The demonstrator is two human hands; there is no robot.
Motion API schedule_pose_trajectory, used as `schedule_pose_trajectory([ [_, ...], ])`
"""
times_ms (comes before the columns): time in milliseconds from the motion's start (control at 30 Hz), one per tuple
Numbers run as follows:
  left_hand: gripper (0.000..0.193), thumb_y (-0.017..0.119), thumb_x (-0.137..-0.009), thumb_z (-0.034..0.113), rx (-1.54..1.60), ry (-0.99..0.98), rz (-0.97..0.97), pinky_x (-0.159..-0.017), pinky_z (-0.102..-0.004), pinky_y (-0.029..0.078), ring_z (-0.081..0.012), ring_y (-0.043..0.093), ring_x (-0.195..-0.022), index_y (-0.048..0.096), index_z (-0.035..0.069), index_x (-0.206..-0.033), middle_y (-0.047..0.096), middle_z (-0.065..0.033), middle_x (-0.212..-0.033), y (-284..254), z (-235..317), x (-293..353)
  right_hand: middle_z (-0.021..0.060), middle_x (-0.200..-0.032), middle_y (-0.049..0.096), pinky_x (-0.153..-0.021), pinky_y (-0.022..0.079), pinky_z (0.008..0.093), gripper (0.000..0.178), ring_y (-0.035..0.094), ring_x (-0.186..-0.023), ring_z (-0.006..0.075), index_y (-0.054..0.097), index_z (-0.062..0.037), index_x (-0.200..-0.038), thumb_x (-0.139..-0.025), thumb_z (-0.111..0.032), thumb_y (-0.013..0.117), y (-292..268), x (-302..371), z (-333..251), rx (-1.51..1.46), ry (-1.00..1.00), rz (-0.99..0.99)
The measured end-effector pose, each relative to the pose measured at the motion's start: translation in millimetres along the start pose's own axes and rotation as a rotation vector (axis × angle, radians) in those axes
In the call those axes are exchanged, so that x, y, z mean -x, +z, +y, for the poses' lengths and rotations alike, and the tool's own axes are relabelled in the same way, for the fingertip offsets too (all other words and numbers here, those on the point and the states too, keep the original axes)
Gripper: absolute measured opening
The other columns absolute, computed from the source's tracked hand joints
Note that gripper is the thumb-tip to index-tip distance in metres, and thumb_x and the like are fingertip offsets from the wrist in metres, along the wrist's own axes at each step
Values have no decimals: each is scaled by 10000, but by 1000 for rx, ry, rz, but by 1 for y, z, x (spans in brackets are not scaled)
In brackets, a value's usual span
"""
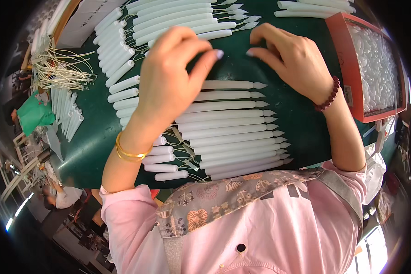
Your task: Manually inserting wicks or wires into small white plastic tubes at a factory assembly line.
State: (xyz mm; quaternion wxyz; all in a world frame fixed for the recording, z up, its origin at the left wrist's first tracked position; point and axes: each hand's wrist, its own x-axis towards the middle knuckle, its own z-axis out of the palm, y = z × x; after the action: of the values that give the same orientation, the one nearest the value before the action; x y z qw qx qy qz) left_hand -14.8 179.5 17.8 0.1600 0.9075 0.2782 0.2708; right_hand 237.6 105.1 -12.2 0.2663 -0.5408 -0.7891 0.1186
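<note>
Left hand [169, 71], upper center: we cannot tell if pinching. Right hand [297, 57], upper right: loosely spread. Candles [228, 122], center, seem light, stiff; we'd grip shafts [235, 138], not fragile tips [269, 113].

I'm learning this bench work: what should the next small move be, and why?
I'd probably bring the right hand to the front flame-shaped tip of the upper row: it lies apart from its white candle, joined by a thin wire, while the lower candles have tips against their ends.
</note>
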Motion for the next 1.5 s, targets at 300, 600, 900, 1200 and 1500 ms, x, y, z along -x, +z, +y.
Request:
schedule_pose_trajectory([
  [300,228,806,-877,180,-166,84,-112,-745,-419,498,-293,634,-875,620,63,-936,630,-56,-918,29,-11,-15,55,-908,716,-637,552,357,223,698,-719,278,677,-120,-1162,-959,-194,735,14,1,13,98,29,122],
  [600,176,707,-961,78,189,-77,-229,-744,-397,519,-312,639,-818,678,-16,-1107,641,-137,-939,17,2,8,77,-881,701,-617,535,372,201,683,-708,293,651,-51,-982,-961,-231,740,9,3,3,-44,-114,11],
  [900,184,720,-961,119,312,-158,-233,-663,-396,517,-316,641,-756,687,14,-1108,667,-127,-896,14,7,14,108,-777,647,-591,481,414,272,648,-698,338,619,-40,-916,-978,-286,717,6,7,-4,-79,-76,-76],
  [1200,170,763,-912,114,249,30,-280,-649,-395,498,-285,601,-723,744,13,-1047,623,-97,-790,16,-1,20,113,-752,602,-589,465,437,261,604,-655,350,621,-42,-877,-936,-256,758,1,7,-2,-107,-192,-270],
  [1500,188,771,-878,96,226,114,-271,-667,-401,500,-288,604,-731,739,-8,-1032,589,-101,-756,21,-7,20,78,-752,564,-605,478,392,275,582,-630,286,610,-54,-827,-889,-257,784,8,5,-8,50,-334,-181],
])
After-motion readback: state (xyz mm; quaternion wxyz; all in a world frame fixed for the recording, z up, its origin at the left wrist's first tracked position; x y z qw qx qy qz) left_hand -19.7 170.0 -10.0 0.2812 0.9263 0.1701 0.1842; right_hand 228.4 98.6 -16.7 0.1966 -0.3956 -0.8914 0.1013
